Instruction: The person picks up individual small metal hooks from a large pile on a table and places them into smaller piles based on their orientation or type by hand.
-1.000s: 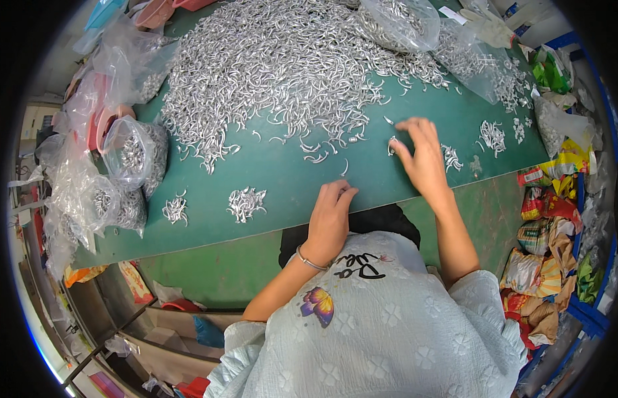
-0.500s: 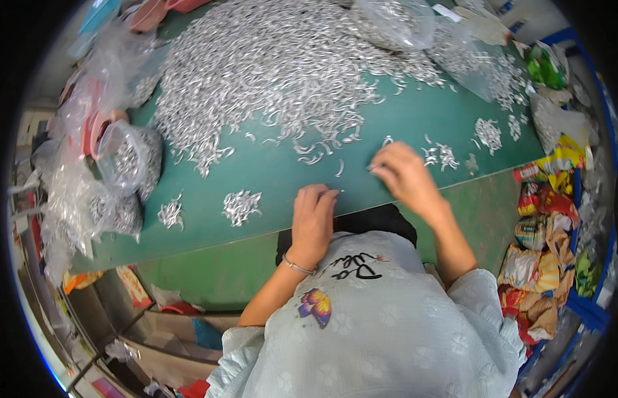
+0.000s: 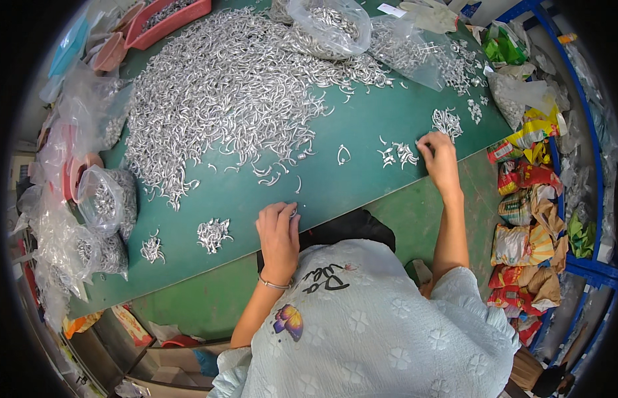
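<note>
My left hand [image 3: 277, 242] rests at the near edge of the green table [image 3: 349, 189], its fingers curled and thumb pressed in. A small silver metal piece [image 3: 293, 213] shows at its thumb tip. My right hand [image 3: 442, 162] is farther right over the table, its fingers pinched together; what they hold, if anything, is too small to make out. Next to these fingers lie a small heap of silver pieces [image 3: 406, 154] and a larger one [image 3: 447, 123]. Between my hands, two curved pieces [image 3: 343, 155] form a pointed loop on the table.
A wide heap of curved silver pieces [image 3: 216, 99] covers the far side. Clear bags of pieces [image 3: 329, 30] stand behind it and at the left [image 3: 110, 199]. Two small piles [image 3: 214, 235] lie near the left front edge. Colourful packages [image 3: 521, 245] fill a blue rack at right.
My right hand has moved right, away from the looped pieces, to the small heaps. My left hand stays near the table edge. The whole view has turned and shifted.
</note>
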### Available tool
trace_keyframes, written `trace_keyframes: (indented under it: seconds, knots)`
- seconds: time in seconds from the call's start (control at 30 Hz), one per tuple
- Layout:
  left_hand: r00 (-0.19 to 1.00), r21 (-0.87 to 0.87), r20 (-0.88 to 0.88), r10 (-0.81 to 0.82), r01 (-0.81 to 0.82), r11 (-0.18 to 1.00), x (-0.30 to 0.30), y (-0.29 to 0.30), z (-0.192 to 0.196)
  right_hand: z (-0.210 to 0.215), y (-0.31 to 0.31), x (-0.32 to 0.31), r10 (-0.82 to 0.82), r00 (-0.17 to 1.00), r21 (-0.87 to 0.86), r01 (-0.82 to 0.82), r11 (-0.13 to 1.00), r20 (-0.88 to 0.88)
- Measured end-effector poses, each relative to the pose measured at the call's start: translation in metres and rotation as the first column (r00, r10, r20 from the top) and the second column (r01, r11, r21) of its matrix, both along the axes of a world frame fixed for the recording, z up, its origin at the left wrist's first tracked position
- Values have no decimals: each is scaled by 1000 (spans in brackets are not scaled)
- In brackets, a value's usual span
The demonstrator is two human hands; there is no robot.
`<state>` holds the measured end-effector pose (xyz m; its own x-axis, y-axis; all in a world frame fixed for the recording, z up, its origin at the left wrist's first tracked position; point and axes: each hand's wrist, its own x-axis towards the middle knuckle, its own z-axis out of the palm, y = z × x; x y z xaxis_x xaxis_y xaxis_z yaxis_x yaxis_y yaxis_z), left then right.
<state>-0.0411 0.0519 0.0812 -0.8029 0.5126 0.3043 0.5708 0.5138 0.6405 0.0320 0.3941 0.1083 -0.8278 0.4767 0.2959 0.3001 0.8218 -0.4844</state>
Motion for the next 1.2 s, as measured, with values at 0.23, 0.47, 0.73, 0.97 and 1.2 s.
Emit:
trace_keyframes:
  seconds: [0.23, 0.47, 0.73, 0.97, 1.2]
  knots:
    - [1000, -8, 15, -14, 14, 1000, -3, -10, 0, 25, -52, -29, 94, 994, -173, -103, 980, -55]
    - [997, 9, 8, 76, -76, 997, 2, -17, 3, 16, -161, -90, 692, 722, -124, -687, 716, 3]
    - [990, 18, -3, 144, -144, 989, -2, -32, 1, -13, -136, -105, 647, 762, 41, -647, 761, 4]
    - [989, 49, 10, 150, -150, 987, -6, -30, 2, 0, -160, -105, 604, 787, 12, -607, 795, -126]
    - [987, 38, 21, 157, -157, 987, -5, -35, 5, -4, -159, -102, 671, 738, -38, -670, 741, 68]
